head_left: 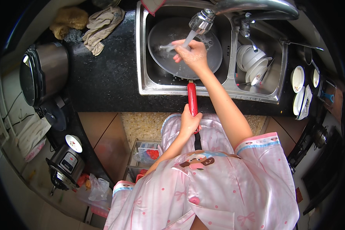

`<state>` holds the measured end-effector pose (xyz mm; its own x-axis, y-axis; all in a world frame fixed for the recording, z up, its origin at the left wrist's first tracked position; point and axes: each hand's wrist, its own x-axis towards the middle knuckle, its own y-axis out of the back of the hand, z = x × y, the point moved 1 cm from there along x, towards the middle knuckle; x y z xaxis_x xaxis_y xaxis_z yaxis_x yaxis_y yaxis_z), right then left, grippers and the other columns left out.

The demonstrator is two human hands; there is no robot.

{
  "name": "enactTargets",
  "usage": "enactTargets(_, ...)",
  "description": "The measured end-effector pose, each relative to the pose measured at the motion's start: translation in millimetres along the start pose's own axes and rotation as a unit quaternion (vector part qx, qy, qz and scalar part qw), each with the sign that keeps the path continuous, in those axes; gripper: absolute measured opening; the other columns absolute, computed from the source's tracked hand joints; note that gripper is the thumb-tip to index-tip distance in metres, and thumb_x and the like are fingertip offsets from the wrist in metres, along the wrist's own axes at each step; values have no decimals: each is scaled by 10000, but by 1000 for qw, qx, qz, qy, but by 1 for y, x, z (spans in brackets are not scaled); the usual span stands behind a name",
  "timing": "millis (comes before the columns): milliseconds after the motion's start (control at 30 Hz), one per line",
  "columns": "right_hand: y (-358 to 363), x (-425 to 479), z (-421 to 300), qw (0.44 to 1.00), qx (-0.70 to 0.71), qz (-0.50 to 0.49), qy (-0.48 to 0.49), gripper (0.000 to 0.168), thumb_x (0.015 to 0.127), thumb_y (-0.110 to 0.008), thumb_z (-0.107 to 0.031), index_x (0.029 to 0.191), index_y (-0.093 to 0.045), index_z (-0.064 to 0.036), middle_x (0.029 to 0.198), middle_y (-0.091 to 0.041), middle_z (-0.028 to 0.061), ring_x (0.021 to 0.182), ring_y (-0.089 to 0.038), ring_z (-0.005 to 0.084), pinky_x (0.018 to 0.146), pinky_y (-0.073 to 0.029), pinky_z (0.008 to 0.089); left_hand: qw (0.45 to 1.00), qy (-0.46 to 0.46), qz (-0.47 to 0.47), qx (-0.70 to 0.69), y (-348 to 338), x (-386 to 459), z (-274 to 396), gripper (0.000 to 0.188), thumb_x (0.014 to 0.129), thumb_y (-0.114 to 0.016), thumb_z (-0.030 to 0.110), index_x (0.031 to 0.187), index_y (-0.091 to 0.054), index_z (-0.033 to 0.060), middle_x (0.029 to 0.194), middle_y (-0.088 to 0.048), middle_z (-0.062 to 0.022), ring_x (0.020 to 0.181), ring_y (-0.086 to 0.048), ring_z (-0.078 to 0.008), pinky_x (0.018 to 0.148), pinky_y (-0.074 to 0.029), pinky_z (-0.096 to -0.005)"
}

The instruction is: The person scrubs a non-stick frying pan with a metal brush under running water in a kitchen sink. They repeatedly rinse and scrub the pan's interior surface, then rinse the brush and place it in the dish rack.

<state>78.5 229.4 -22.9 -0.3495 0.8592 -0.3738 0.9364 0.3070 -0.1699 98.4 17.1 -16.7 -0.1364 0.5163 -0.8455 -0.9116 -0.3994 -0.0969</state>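
My left hand is closed round the red handle of a large frying pan, whose round body lies in the left basin of a steel double sink. Over the pan, my right hand is under the stream from the chrome faucet. Its fingers are partly curled, and wet foam or splashing water covers its back. Whether it holds anything cannot be told. Water and a few bubbles lie in the pan.
White bowls are stacked in the right basin. A crumpled cloth and a brown sponge-like cloth lie on the black counter. Two cookers stand at the left. More bowls rest right of the sink.
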Motion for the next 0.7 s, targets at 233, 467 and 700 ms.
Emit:
enactTargets(233, -2, -23, -21, 948, -233, -160, 147, 155, 779, -620, -44, 906, -682, 21, 698, -632, 71, 559, -605, 118, 520, -525, 253, 1000, 5, 9, -2, 1, 0, -3, 240, 748, -541, -34, 919, -381, 18, 637, -456, -67, 331, -497, -190, 288, -385, -328)
enactTargets(467, 14, 9, -4, 989, -108, -95, 13, 159, 789, -658, -142, 836, -695, 6, 569, -605, 52, 465, -577, 101, 454, -460, 227, 1000, 14, -3, 1, -2, 1, 3, 243, 751, -533, -36, 927, -376, 22, 647, -450, -60, 332, -492, -182, 299, -402, -321)
enactTargets(700, 103, 20, -26, 941, -274, -141, -139, 180, 791, -638, -173, 798, -687, 0, 619, -627, 64, 473, -585, 100, 431, -464, 224, 999, 13, -14, -42, 1, 2, -5, 242, 752, -531, -35, 925, -374, 27, 647, -448, -59, 351, -502, -172, 314, -415, -318)
